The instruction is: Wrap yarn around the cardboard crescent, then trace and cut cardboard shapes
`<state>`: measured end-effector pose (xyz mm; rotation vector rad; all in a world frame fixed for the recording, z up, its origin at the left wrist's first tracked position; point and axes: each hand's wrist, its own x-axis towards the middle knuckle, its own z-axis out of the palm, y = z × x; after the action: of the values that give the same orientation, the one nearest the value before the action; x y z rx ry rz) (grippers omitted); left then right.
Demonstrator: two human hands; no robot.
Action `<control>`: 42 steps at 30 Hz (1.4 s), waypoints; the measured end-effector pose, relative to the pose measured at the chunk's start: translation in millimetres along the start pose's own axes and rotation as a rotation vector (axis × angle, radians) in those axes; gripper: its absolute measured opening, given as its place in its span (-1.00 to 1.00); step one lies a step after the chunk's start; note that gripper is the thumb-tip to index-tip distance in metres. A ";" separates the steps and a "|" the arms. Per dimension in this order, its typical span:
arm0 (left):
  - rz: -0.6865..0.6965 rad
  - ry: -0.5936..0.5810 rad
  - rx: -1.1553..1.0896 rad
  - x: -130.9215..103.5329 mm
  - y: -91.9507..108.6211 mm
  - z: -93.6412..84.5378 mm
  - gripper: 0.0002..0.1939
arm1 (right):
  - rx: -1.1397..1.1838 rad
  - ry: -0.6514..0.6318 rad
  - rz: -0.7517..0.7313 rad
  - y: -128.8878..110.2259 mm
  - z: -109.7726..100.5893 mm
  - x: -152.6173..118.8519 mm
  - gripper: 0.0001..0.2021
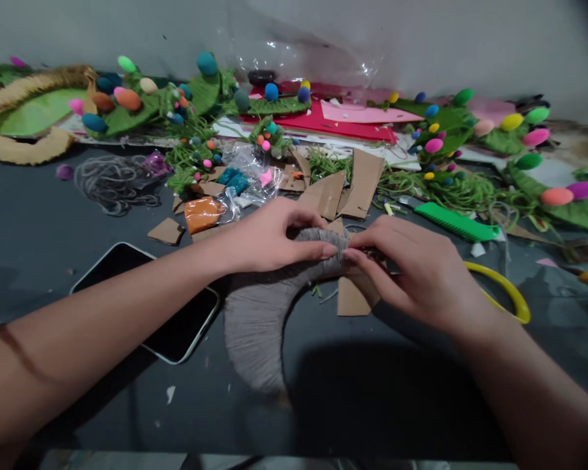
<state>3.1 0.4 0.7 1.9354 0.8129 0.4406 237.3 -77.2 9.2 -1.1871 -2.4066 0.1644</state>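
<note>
A curved piece wrapped in grey yarn [255, 326] lies over the dark table, its wide end toward me. My left hand [279, 238] is closed on its upper part, thumb on top and fingers behind. At the narrow upper end, my right hand [411, 267] pinches with thumb and forefinger against the yarn. Something dark and thin shows inside the right hand, too hidden to name. Brown cardboard [357, 297] lies beneath and behind the wrapped piece.
A phone [176, 333] lies under my left forearm. Yellow-handled scissors [507, 290] and a green comb [455, 222] are at the right. Grey yarn [110, 183], cardboard scraps and green pieces with coloured eggs [127, 99] line the back. The table's front edge [274, 455] is near.
</note>
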 end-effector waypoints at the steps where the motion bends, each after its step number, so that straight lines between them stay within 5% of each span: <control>1: 0.009 -0.049 0.010 -0.9 1.9 -0.1 -0.69 | 0.017 -0.003 -0.015 1.5 -0.5 0.7 -0.85; 6: 0.074 -0.184 0.089 -3.1 8.7 -1.6 -0.65 | 0.202 -0.021 0.024 6.6 1.6 5.1 -0.91; 15: 0.111 -0.187 -0.055 -6.4 7.8 -0.2 -0.70 | 0.572 -0.103 0.341 9.7 7.1 11.5 -0.74; 20: 0.135 -0.164 -0.125 -6.5 4.0 -0.7 -0.73 | 0.680 -0.080 0.385 6.0 12.2 13.7 -0.71; 25: 0.165 -0.094 -0.262 -4.2 0.7 -3.2 -0.80 | 0.676 0.020 0.398 2.1 13.0 13.1 -0.66; 30: 0.066 0.108 -0.435 -0.6 -0.3 -2.8 -0.81 | 0.552 0.127 0.274 4.7 19.4 8.1 -0.85; 35: -0.029 0.286 -0.296 1.6 -0.4 -1.9 -0.74 | 0.348 0.080 0.197 3.6 20.5 3.4 -0.89; 42: -0.112 0.201 -0.104 4.2 -5.8 -2.0 -0.65 | 0.167 0.021 0.160 0.2 1.7 -1.5 -0.87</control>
<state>2.9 6.5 -3.6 1.7594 1.0028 0.6046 237.5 -78.1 7.2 -1.2943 -2.2301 0.3927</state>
